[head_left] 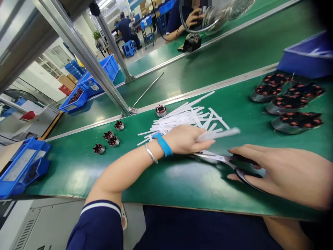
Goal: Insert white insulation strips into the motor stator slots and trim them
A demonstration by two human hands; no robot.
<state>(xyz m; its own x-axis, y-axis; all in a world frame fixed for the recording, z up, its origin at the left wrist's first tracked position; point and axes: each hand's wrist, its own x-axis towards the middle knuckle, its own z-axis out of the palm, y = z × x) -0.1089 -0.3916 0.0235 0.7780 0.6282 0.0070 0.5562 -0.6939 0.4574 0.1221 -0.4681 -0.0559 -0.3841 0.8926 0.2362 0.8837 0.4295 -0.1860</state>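
Observation:
My left hand (186,139), with a blue band and a silver bangle at the wrist, is closed on a few white strips (226,133) that stick out to the right past the fingers. My right hand (281,170) has its fingers in the black handles of a pair of scissors (221,158). The blades point left, under my left hand, and their tips are hidden there. Behind my left hand lies a loose pile of white strips (179,116) on the green table. One copper-wound motor stator (161,110) stands at the back edge of that pile.
Several small stators (113,141) stand to the left, and larger ones (296,122) are grouped at the right by a blue-purple bin (307,59). Blue bins (24,166) sit at the left end. A metal post (85,59) rises behind. Another person's hand (195,17) works across the bench.

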